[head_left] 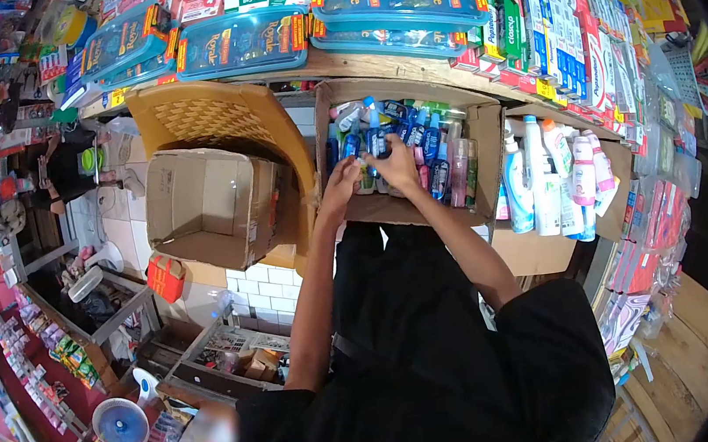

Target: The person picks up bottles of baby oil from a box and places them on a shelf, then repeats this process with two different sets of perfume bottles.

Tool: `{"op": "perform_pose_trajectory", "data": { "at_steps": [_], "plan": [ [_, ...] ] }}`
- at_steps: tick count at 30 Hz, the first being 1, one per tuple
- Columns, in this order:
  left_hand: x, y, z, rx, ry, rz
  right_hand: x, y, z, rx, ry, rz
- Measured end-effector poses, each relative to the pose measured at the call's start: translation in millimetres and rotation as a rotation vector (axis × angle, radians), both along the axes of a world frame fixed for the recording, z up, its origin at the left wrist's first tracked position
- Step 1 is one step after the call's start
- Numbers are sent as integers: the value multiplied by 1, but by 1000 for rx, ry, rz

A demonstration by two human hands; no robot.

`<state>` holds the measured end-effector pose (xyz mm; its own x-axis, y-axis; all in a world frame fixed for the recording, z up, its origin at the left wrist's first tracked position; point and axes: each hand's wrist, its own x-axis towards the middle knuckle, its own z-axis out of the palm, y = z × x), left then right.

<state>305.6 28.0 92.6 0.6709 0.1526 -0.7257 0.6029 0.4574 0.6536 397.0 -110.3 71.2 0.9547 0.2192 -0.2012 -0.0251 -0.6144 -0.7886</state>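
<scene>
A cardboard box (408,86) in front of me holds several small bottles, many of them blue with dark labels. Over its near left part, my right hand (396,167) has its thumb and fingers closed about a blue bottle (375,136). Close beside it, my left hand (340,191) is held with bent fingers at the box's left side. The fingertips of both hands nearly meet; what the left fingers hold, if anything, is too small to make out. Clear and pink slim bottles (459,168) stand at the right end of the box.
An open brown carton (193,207) rests on a yellow plastic chair (277,133) to the left. White bottles (538,172) fill another box on the right. Stacked blue plastic cases (240,45) and toothpaste boxes (537,22) line the shelf ahead. A person (69,168) is at far left.
</scene>
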Motion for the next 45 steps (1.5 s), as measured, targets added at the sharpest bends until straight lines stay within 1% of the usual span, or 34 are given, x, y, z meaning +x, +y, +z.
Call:
{"op": "perform_pose_trajectory", "data": {
  "at_steps": [1,2,3,5,7,8,9,10,11,12,13,14,15,16,17,19,22,25,26,29,32,35,36,39,41,43,45],
  "plan": [
    [3,-2,-4,-23,21,22,-7,-2,7,10,-2,10],
    [5,-2,-7,-65,10,23,-12,-4,6,128,128,30],
    [7,-2,-10,-107,0,25,-17,-3,37,159,131,51],
    [9,-4,-6,-166,-23,54,-26,-6,36,118,98,130],
    [10,-8,5,-199,-52,108,-22,-7,54,195,174,187],
    [10,-6,2,-242,-101,103,-20,-8,60,234,213,217],
    [6,-3,-7,-284,-149,99,-17,-9,53,314,303,194],
    [7,0,-5,-326,-198,97,-9,-11,42,394,394,172],
    [6,2,-3,-344,-181,89,1,-14,31,476,485,151],
    [7,3,15,-361,-164,81,17,-18,40,439,492,131],
    [8,5,25,-377,-146,74,30,-23,18,428,423,133],
    [7,6,18,-366,-156,72,41,-26,-4,306,149,102],
    [7,8,21,-362,-133,67,52,-23,-14,224,-54,-3],
    [6,9,28,-360,-108,64,65,-27,-22,68,-68,-41],
    [5,9,33,-357,-84,60,75,-30,-37,-146,-125,-47],
    [1,9,38,-337,-86,28,86,-29,-47,-358,-203,-72],
    [-4,11,43,-350,-105,16,92,-24,-56,-589,-246,-45],
    [-6,12,46,-362,-121,3,96,-25,-65,-616,-144,41],
    [-6,13,46,-355,-115,-4,97,-25,-69,-544,-136,39],
    [-6,13,46,-363,-106,-5,104,-24,-79,-585,-42,178],
    [-7,13,40,-375,-98,-15,99,-24,-95,-545,-134,134],
    [-7,14,36,-380,-88,-28,85,-25,-72,-372,-127,46],
    [-6,15,35,-382,-84,-31,79,-25,-62,-320,-53,-19],
    [-6,16,30,-419,-106,-33,57,-32,-22,-143,164,-93],
    [-7,15,34,-464,-128,-10,32,-34,-5,353,559,-337],
    [-8,15,35,-495,-144,10,8,-42,19,704,748,-378],
    [-9,13,34,-511,-153,28,-13,-46,42,842,874,-391]
  ]
}}
